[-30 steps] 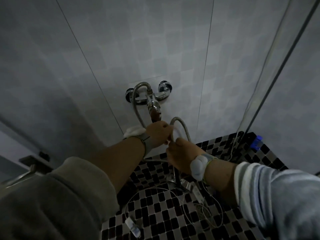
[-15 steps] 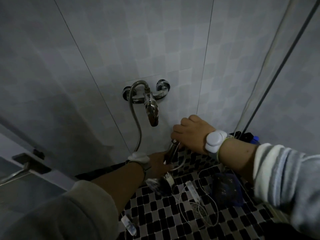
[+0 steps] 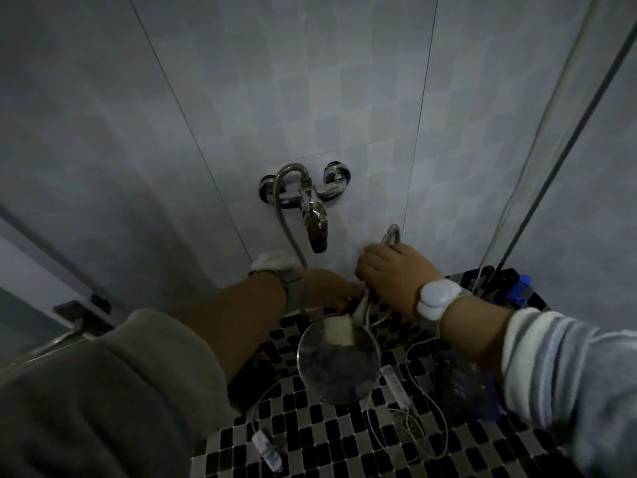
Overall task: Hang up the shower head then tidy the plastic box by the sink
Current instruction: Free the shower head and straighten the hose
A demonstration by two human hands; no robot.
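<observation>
At frame centre, the left hand and right hand both reach forward, each clenched around the single shower head's handle and hose, its disc hanging below one wall tap.

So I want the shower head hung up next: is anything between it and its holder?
Cannot tell: no holder shows in this view. The shower head hangs face down below both hands, left hand and right hand, which grip the hose. The tap juts out just above.
</observation>
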